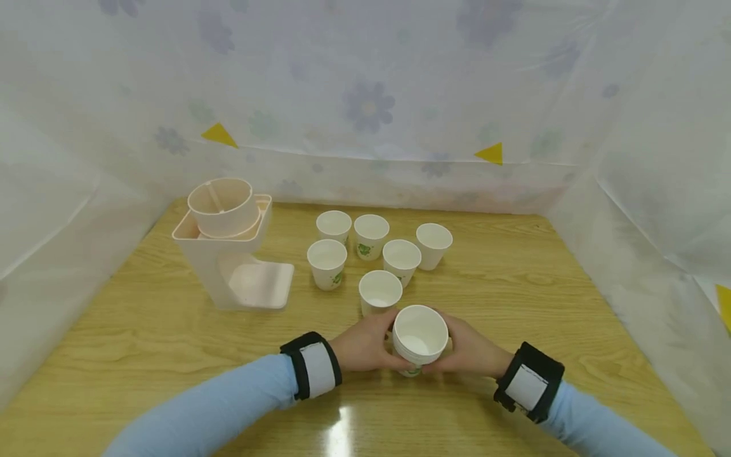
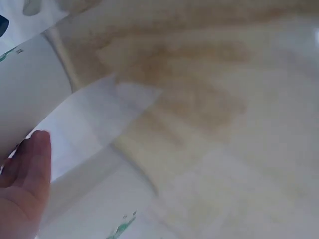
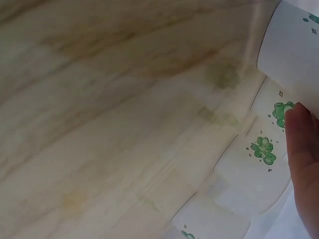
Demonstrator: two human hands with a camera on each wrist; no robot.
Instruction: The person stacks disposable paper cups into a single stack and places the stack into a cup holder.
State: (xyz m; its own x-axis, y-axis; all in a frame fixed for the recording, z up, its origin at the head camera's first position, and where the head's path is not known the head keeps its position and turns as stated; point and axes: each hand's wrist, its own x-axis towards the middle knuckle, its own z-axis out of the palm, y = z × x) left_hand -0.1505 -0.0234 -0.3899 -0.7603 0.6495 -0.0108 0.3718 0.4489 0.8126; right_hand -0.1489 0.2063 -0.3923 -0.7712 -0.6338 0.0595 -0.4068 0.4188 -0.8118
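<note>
Near the front of the table, a stack of white paper cups (image 1: 419, 336) stands between both hands, several rims nested together. My left hand (image 1: 365, 343) grips the stack from the left, thumb toward the front, and my right hand (image 1: 475, 349) grips it from the right. In the left wrist view, the fingers (image 2: 40, 159) lie along a white cup wall. Green cartoon prints show on the paper cups (image 3: 261, 149) in the right wrist view, beside that hand's fingers (image 3: 299, 134). Right behind the stack stands a single paper cup (image 1: 380, 291).
Several more upright paper cups (image 1: 327, 263) stand in a loose group behind the hands. At the left is a cream plastic stand (image 1: 217, 266) with a round holder (image 1: 223, 216) on top and a flat base. White patterned sheeting (image 1: 365, 95) encloses the wooden table (image 1: 514, 279).
</note>
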